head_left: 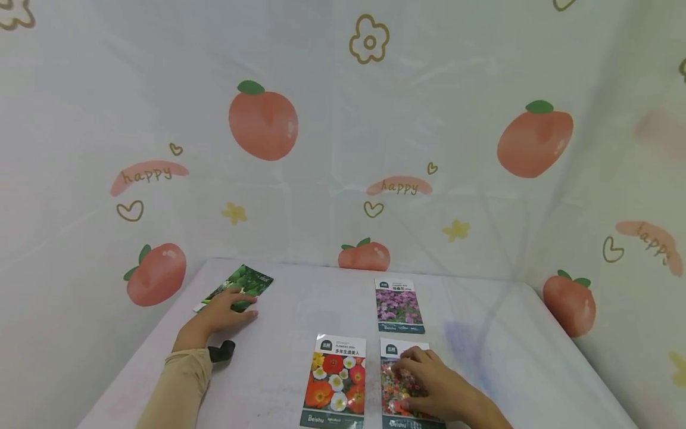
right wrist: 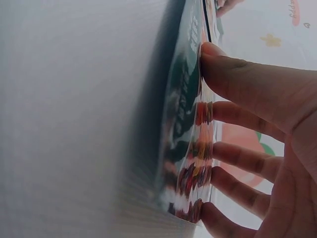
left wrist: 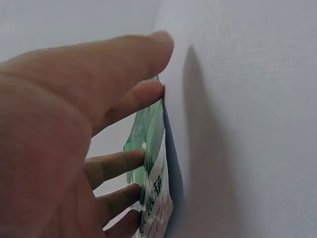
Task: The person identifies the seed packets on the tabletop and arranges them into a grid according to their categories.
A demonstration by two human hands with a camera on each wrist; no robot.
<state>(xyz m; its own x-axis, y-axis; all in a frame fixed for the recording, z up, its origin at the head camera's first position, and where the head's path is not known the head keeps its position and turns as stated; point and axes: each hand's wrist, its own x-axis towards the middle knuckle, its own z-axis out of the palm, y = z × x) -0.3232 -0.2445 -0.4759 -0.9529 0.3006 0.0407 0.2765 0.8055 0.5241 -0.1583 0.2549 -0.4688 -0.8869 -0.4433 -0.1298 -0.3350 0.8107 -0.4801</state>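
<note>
At the far left of the head view, my left hand [head_left: 222, 316] rests its fingertips on a green seed packet [head_left: 254, 280] that lies slanted. The left wrist view shows the thumb off this packet [left wrist: 157, 171], over the table, while the other fingers touch its face. My right hand [head_left: 436, 384] lies over a seed packet with small mixed flowers [head_left: 389, 375] at the front right, covering part of its picture. In the right wrist view, thumb and fingertips are spread along that packet's face [right wrist: 190, 144], not curled round it.
Beside the right hand's packet lies a poppy seed packet [head_left: 336, 381]. Farther back is a seed packet with purple flowers [head_left: 398, 307]. All are on a white-covered table [head_left: 278, 357], with a fruit-printed white curtain [head_left: 321, 208] behind and at the sides.
</note>
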